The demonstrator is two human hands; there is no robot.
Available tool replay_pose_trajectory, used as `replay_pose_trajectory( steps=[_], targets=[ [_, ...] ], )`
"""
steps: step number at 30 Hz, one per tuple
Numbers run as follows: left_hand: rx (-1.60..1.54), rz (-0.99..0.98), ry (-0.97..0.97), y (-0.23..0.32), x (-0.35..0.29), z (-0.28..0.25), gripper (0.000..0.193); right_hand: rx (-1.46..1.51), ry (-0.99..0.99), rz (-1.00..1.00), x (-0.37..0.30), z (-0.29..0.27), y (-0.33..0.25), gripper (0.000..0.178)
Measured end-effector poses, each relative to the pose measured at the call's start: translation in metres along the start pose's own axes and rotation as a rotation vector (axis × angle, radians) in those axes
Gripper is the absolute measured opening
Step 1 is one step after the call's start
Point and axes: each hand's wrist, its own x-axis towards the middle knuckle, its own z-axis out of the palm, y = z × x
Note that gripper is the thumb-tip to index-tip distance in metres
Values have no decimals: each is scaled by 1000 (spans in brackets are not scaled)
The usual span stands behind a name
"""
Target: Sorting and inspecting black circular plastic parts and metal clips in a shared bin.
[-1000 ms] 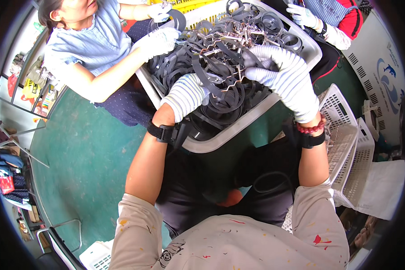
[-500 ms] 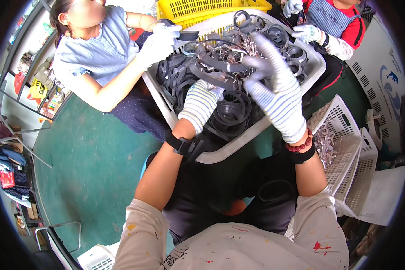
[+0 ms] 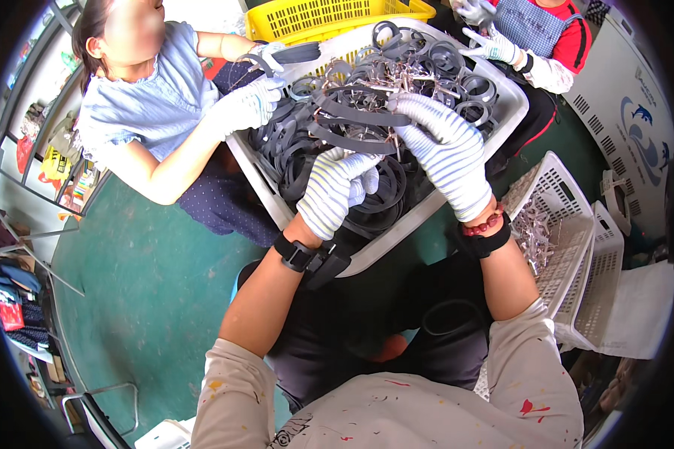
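Observation:
Both my hands wear white striped gloves over the near side of a pale bin (image 3: 416,222). My left hand (image 3: 337,188) is closed, its thumb and fingers pinching the lower band of a dark grey rubber ring (image 3: 359,117). At the ring's right end, my right hand (image 3: 445,150) has its thumb and fingers closed on the upper band. Whether the two bands belong to one ring or two, I cannot tell. Beneath lie many more dark rings (image 3: 378,198) mixed with thin shiny brownish scraps (image 3: 419,78).
A person at the left (image 3: 150,112) holds a bundle of dark strips (image 3: 296,52) over the bin. Another person's gloved hand (image 3: 494,46) is at the far right. A yellow basket (image 3: 337,21) stands behind. White crates (image 3: 569,262), one with scraps, stand at my right.
My right hand has come down and left from above the pile and closed on the ring. My left hand still pinches the ring. The left person's strips have shifted slightly.

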Motion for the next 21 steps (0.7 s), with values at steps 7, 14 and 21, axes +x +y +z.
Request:
replay_pose_trajectory(
  steps=[7, 14, 21],
  targets=[
    [-177, -37, -217, 7, -2, -4, 31, 79, -13, 46, 1, -5, 1, 34],
    [-280, -182, -627, 7, 4, -15, 52, 404, -34, 223, -5, -6, 23, 51],
    [-238, -125, -354, -6, 4, -16, 49, 104, -59, 73, -5, -8, 17, 34]
  ],
)
